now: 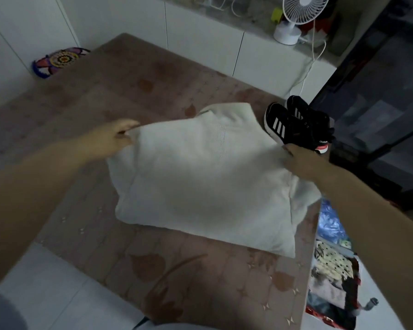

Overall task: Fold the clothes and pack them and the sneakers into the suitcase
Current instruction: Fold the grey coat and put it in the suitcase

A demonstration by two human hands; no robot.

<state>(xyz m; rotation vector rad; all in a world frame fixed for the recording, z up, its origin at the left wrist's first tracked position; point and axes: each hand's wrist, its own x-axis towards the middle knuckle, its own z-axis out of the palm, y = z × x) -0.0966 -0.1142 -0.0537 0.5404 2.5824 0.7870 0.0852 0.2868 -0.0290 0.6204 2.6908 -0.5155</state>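
Both hands are on the white sweater [200, 177], one at each side and well apart. The left hand [116, 139] pinches the cloth at the sweater's left shoulder, with its fingers curled on the edge. The right hand [301, 160] holds the right edge with the thumb on top. Its other fingers are hidden by the fabric and the picture is blurred there.

The sweater lies spread on a brown leaf-patterned mat [153, 263], collar pointing away from the person. Its right side bunches up under the right forearm. Just beyond the right hand a pair of black sneakers [296, 122] with white stripes stands at the mat's far right corner, close beside the sweater's shoulder.

Off the mat's right edge lies what looks like the open suitcase [317, 314], with spotted cloth and blue plastic showing inside, partly hidden by the arm.

Farther back, a white fan [296, 13] stands on the low cabinets, and a colourful bag [57, 60] lies by the left wall.
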